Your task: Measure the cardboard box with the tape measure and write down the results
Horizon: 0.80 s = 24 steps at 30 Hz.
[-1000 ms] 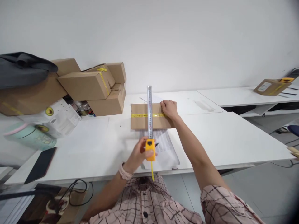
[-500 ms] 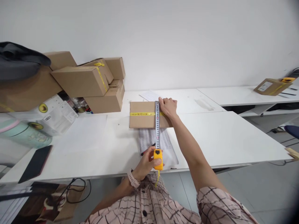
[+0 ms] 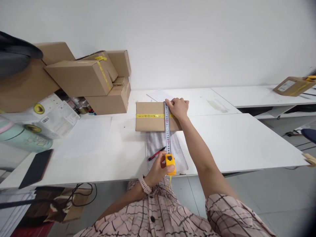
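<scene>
A small cardboard box [image 3: 150,124] with a yellow tape strip lies on the white table. Near the table's front edge, my left hand [image 3: 158,168] grips the yellow case of a tape measure [image 3: 170,164]. Its blade runs out across the top of the box to the far edge. There my right hand [image 3: 178,107] pinches the blade's end with the thumb and rests on the box's right part, its fingers curled. Partly under the box is a printed sheet [image 3: 154,142], with a red and black pen [image 3: 156,153] on it beside my left hand.
Several cardboard boxes [image 3: 76,77] are stacked at the back left. A mint bottle [image 3: 37,138] and a dark flat phone-like slab [image 3: 36,168] lie at the left. Another taped box [image 3: 291,86] stands far right. The table's front edge [image 3: 98,182] runs just before my body.
The tape measure's case has shifted slightly right with my left hand, so the blade slants a little and more of the pen shows. My right hand stays at the box's far edge.
</scene>
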{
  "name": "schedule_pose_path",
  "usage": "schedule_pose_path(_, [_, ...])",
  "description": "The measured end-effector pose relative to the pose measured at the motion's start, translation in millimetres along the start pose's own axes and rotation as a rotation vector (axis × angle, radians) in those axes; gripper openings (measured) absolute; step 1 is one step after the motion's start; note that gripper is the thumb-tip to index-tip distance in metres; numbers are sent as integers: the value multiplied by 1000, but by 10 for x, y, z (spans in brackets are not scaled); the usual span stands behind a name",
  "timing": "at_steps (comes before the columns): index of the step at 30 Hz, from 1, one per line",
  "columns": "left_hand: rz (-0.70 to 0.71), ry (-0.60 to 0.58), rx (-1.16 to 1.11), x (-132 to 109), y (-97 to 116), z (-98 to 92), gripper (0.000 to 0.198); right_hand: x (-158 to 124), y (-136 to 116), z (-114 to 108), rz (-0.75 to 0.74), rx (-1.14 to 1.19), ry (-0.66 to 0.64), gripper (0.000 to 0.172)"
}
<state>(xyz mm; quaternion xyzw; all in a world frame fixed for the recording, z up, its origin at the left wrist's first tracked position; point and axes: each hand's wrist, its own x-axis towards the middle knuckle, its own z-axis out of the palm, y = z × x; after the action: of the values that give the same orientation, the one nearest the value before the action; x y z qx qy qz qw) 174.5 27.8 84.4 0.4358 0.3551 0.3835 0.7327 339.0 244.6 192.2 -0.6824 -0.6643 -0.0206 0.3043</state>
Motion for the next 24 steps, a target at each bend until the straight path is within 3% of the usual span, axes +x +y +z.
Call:
schedule_pose_path(8, [1, -39, -3, 19, -35, -44, 59, 0, 0, -3, -4, -21, -10, 57])
schedule_pose_path(11, [-8, -102, -25, -139, 73, -104, 62, 0, 5, -5, 7, -14, -13, 62])
schedule_pose_path(14, [130, -136, 12, -356, 280, -268, 64, -44, -3, -13, 19, 15, 14, 60])
schedule_pose_path(19, [563, 156, 126, -452, 676, -772, 69, -278, -16, -91, 43, 107, 80, 50])
schedule_pose_path(21, [580, 244, 165, -386, 772, -969, 67, -410, 26, -135, 51, 183, 109, 47])
schedule_pose_path(24, [482, 289, 188, -268, 817, -1156, 66, -612, 159, -176, 63, 317, 196, 46])
